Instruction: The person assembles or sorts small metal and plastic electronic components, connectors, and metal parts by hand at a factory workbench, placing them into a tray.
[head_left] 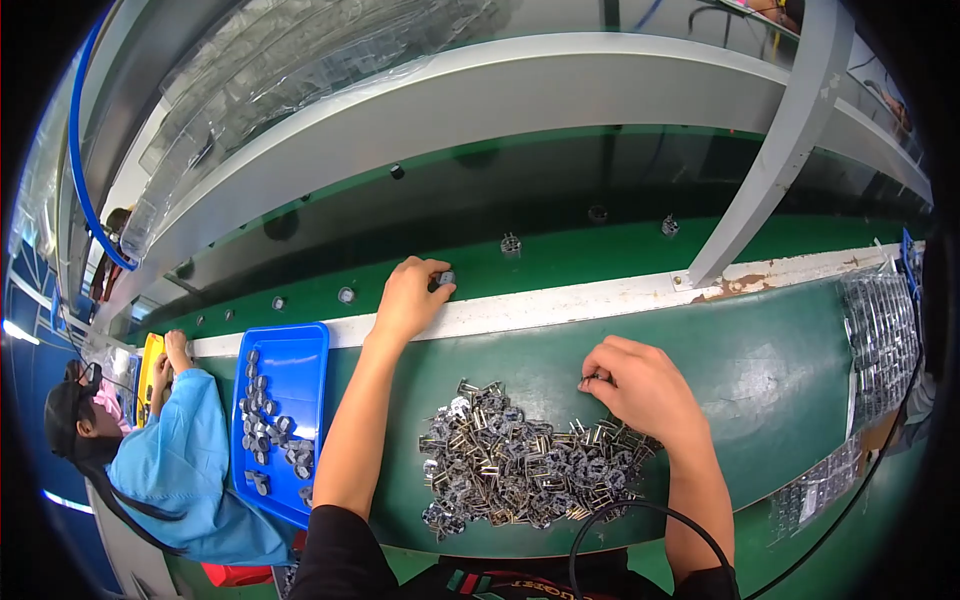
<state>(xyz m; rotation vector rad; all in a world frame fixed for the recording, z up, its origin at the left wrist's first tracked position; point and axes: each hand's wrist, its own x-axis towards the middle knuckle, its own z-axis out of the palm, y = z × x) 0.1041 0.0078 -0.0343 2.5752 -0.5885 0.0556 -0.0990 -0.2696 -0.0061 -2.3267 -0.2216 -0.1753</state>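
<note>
My left hand (408, 305) reaches over the white rail to the green strip behind it. Its thumb and fingertips are closed on a small grey round part (446, 278). Above the right side of the table, my right hand (640, 385) pinches a small dark part (588, 381), mostly hidden by the fingertips. Between my forearms lies a heap of small grey parts with metal prongs (520, 465), spread on the green table. Left of my left forearm, a blue tray (322, 365) holds several grey round parts (285, 424).
Single small parts, such as a pronged one (511, 245), stand spaced along the green strip (570, 240). A slanted grey post (765, 160) rises from the white rail (570, 306). Clear plastic trays (880, 345) lie at right. A co-worker in blue (185, 475) handles a yellow tray (150, 360).
</note>
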